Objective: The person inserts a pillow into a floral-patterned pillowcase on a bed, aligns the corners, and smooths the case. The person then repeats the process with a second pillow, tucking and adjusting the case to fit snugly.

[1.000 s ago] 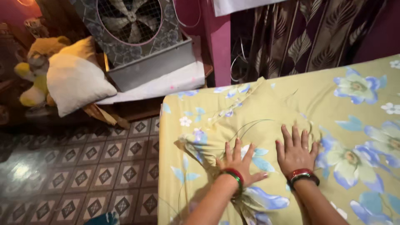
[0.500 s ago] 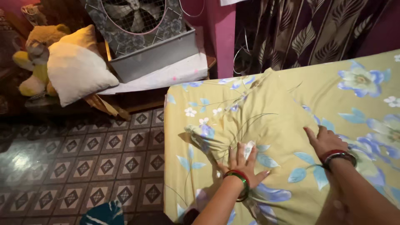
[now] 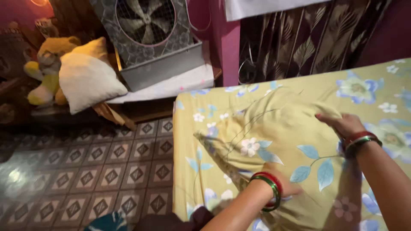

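Note:
A yellow sheet with blue and white flowers [image 3: 265,128] covers the bed and bulges into a creased hump in the middle. My right hand [image 3: 338,124] rests on the hump's right side, its fingers curled over a fold of the fabric. My left hand [image 3: 286,188] lies low on the front of the hump, palm down, with its fingers hidden in the cloth. Both wrists wear red and green bangles.
The bed's left edge [image 3: 177,162] drops to a patterned tiled floor [image 3: 85,167]. A grey air cooler with a fan [image 3: 150,38] stands at the back, with a white pillow [image 3: 87,81] and a yellow soft toy [image 3: 47,68] to its left. Dark leaf-print curtains [image 3: 308,38] hang behind the bed.
My right hand has moved right and up, from lying flat beside the left hand to curling over a fold. The left hand has slid slightly forward. The view has shifted left.

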